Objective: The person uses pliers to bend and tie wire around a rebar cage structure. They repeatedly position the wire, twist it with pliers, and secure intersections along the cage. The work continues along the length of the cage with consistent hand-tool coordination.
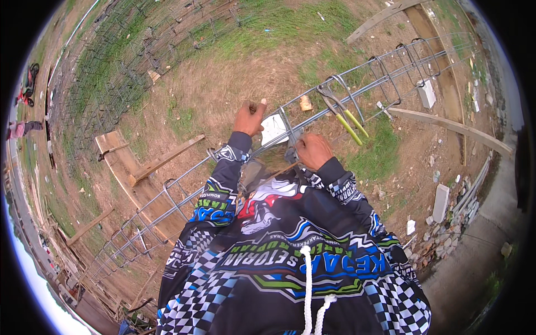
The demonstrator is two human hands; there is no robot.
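**Around the long wooden plank: yard clutter on patchy grass**

The long wooden plank lies on bare earth and thin grass. Just above its upper end sits a pale concrete block. Below it, well apart, a second grey block rests near a heap of broken rubble beside a concrete path. Far to the plank's left, stacked rebar cages cover the ground, with timber boards lying between. Farther left still, at the rim, stands a red motorbike.
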